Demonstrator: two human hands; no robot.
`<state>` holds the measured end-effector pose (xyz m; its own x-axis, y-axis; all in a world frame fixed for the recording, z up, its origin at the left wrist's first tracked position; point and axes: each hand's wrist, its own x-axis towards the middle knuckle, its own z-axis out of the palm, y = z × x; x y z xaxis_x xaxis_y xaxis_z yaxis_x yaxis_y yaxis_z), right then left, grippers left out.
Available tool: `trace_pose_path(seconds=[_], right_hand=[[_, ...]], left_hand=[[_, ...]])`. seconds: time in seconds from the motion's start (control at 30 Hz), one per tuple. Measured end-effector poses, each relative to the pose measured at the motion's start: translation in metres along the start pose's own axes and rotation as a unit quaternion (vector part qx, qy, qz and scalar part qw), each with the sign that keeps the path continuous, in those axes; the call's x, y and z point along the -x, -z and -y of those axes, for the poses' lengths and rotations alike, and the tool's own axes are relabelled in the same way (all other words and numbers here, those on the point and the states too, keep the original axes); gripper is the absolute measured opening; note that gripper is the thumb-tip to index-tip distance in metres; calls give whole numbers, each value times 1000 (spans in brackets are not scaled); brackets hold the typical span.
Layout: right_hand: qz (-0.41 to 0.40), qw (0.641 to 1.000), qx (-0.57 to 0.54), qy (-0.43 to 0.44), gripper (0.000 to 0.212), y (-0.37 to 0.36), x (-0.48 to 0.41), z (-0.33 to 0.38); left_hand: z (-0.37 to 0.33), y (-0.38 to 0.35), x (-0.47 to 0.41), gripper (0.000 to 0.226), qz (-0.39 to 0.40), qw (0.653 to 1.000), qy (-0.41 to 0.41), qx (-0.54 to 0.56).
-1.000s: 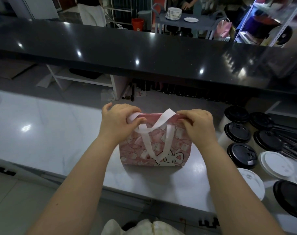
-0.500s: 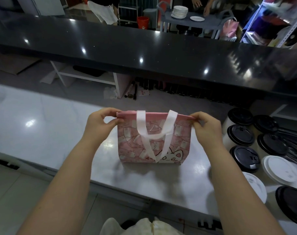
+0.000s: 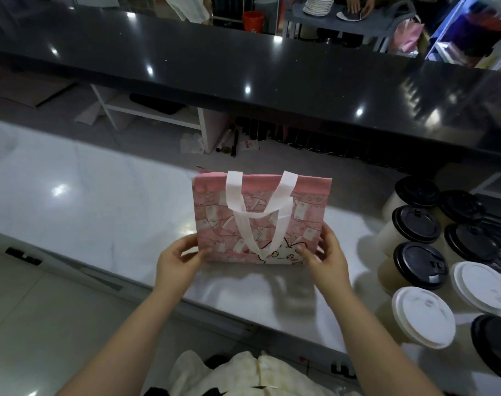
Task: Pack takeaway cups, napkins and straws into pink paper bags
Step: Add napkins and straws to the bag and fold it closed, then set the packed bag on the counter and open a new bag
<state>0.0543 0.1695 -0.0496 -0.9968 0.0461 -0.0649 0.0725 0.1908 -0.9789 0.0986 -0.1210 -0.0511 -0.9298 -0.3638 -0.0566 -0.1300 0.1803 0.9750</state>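
A pink paper bag with white handles and a cartoon cat print stands upright in the middle of the white counter. Its top looks closed flat. My left hand pinches the bag's lower left corner between thumb and fingers. My right hand grips the lower right corner the same way. Takeaway cups with black lids and white lids stand in a cluster to the right of the bag. Dark straws lie at the far right edge.
A raised black bar top runs across behind the white counter. Beyond it stands a grey cart with stacked plates, and another person's hands are on it. The counter's near edge drops to a tiled floor on the left.
Both hands have left the bag's top corners and come down to its bottom corners. The bag's top now lies flat and its handles hang down the front.
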Motion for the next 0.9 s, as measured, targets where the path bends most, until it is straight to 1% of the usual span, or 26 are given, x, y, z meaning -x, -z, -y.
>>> trace_pose_path(seconds=[0.07, 0.2, 0.27, 0.37, 0.43, 0.6, 0.77, 0.87, 0.9], right_hand=[[-11, 999, -31, -33, 63, -6, 10, -15], [-55, 994, -83, -35, 53, -20, 4, -12], [-52, 993, -94, -40, 48, -30, -1, -8], [-28, 991, -126, -37, 44, -50, -6, 3], [-10, 988, -149, -28, 37, -69, -8, 11], [61, 980, -189, -23, 29, -138, -8, 37], [139, 971, -194, 0, 28, -226, 8, 73], [181, 964, -196, 16, 27, -286, 25, 97], [191, 961, -198, 22, 28, -308, 32, 104]], left_hand=[[11, -1, 8, 29, -21, 999, 24, 20], [10, -5, 5, 30, -48, 996, 52, 62], [8, -4, 6, 27, -71, 992, 59, 83], [7, 9, 13, 22, -134, 983, 62, 106], [6, 23, 20, 21, -177, 975, 63, 122], [4, 75, 35, 20, -290, 935, 76, 190], [14, 149, 53, 15, -370, 903, 87, 199], [23, 206, 57, 27, -414, 883, 85, 204], [26, 227, 58, 27, -424, 879, 79, 204]])
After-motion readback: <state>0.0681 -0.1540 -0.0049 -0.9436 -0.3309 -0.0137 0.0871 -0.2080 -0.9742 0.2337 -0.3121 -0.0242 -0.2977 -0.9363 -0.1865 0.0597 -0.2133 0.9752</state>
